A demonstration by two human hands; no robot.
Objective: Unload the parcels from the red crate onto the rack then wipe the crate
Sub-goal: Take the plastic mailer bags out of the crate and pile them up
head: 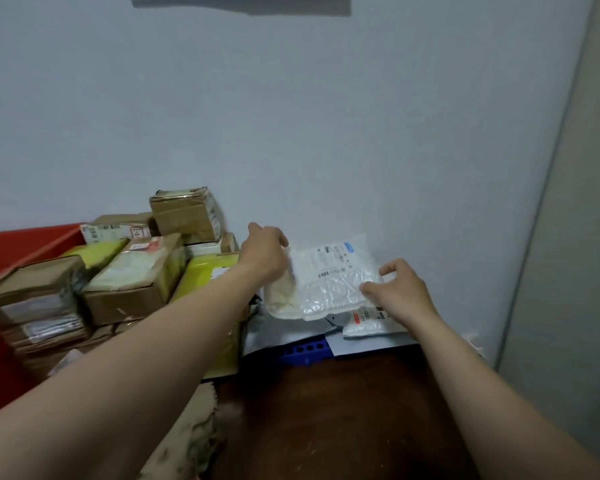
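A white bubble-wrap parcel (329,278) with a printed label lies against the wall on top of other soft mailers. My left hand (265,252) grips its left edge, fingers curled over the top corner. At the parcel's right edge my right hand (400,287) pinches it with thumb above and fingers on the front. The red crate (18,251) stands at the left, only its rim and wall showing. Several cardboard and yellow-green parcels (136,275) are stacked beside and in front of it.
A smaller white mailer (371,322) and a grey bag (284,332) lie under the held parcel, over a blue perforated surface (307,351). A dark brown surface (326,410) fills the foreground. A wall corner runs down the right side.
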